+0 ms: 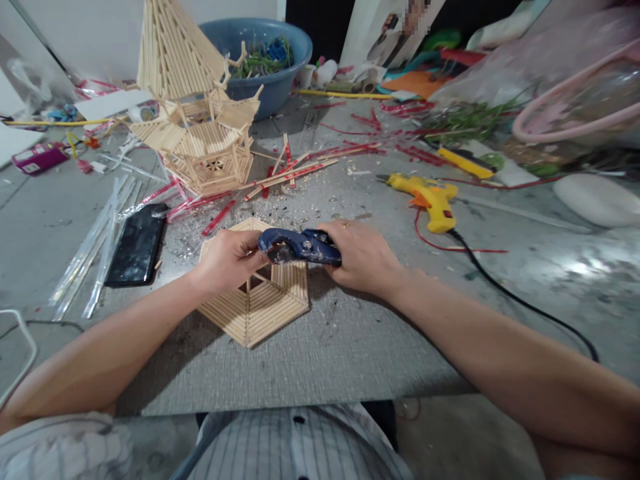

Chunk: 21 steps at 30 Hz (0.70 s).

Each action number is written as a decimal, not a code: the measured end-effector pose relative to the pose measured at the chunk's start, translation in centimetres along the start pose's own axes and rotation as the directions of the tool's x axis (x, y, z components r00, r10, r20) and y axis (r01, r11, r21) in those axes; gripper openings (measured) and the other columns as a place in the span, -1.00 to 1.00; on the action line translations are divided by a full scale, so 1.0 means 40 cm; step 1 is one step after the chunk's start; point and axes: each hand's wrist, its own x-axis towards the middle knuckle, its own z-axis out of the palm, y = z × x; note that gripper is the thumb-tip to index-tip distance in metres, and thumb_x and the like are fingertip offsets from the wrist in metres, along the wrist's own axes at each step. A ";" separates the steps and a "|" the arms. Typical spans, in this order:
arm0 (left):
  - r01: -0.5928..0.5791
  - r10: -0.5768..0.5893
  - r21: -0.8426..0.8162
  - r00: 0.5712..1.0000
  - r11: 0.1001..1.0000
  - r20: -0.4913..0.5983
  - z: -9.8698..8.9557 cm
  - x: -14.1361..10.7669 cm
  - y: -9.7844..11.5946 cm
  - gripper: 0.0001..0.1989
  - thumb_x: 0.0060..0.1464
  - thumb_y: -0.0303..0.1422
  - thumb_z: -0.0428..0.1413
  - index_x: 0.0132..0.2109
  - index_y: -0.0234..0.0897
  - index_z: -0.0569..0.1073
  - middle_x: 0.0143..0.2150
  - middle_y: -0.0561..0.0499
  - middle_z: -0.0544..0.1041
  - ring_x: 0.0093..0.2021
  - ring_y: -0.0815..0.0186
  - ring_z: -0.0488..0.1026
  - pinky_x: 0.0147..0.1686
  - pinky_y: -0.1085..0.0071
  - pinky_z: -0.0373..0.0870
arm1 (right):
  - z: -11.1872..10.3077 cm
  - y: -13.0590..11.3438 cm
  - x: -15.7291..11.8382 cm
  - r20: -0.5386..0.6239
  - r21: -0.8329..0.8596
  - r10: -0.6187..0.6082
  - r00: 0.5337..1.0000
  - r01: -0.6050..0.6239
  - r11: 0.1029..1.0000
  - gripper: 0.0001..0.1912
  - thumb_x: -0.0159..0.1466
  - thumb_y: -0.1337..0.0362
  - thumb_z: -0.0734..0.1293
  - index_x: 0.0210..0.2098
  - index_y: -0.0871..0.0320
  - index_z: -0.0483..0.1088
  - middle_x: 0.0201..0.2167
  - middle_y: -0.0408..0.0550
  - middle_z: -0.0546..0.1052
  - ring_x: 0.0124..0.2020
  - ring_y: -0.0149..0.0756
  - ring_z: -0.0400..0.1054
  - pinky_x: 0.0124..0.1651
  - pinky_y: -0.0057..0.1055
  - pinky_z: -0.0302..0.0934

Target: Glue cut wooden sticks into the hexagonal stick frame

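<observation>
My right hand [364,257] is wrapped round the handles of a blue pipe cutter [300,245], whose curved jaw points left. At that jaw end, my left hand [231,259] is closed in a pinch; whatever its fingers hold is hidden or too small to make out. Beneath both hands lies a flat hexagonal panel of thin wooden sticks [249,317], set in rings round a dark open centre. The left hand covers part of its left side. Farther back stands a tiered stick pagoda model [200,133] with a tall pointed roof.
A yellow hot glue gun [425,200] lies at right, its black cord trailing forward. At left are a black phone [137,245] and clear glue sticks [90,247]. Loose wooden sticks [295,170] and red wrapper scraps lie mid-table. A blue basin [280,87] stands behind.
</observation>
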 end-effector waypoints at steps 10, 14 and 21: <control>0.027 -0.027 0.003 0.999 1.000 0.027 0.001 0.003 0.000 -0.79 0.05 -0.34 0.04 -0.36 -0.34 0.54 -0.52 0.04 0.54 -0.51 0.44 0.41 -0.50 0.54 0.31 | -0.008 -0.003 0.000 0.074 -0.034 0.039 0.996 -0.037 0.999 -0.63 0.05 0.34 0.23 -0.13 0.21 0.33 -0.32 0.08 0.54 -0.32 -0.11 0.41 -0.29 -0.28 0.18; 0.020 -0.019 -0.015 0.999 1.000 0.037 -0.004 0.002 0.004 -0.77 0.06 -0.33 0.02 -0.38 -0.34 0.53 -0.53 0.04 0.53 -0.53 0.46 0.39 -0.51 0.55 0.29 | -0.009 -0.005 0.000 0.093 -0.058 0.077 0.993 -0.072 0.996 -0.65 0.05 0.31 0.24 -0.14 0.20 0.34 -0.32 0.07 0.55 -0.34 -0.11 0.42 -0.32 -0.29 0.16; 0.079 -0.078 -0.010 0.994 0.997 0.079 -0.007 0.003 0.010 -0.74 0.05 -0.33 0.00 -0.39 -0.34 0.55 -0.55 0.02 0.51 -0.51 0.43 0.39 -0.51 0.54 0.27 | -0.014 -0.010 0.000 0.134 -0.073 0.124 0.983 -0.115 0.991 -0.66 0.09 0.28 0.22 -0.14 0.21 0.35 -0.31 0.09 0.54 -0.32 -0.10 0.42 -0.34 -0.31 0.12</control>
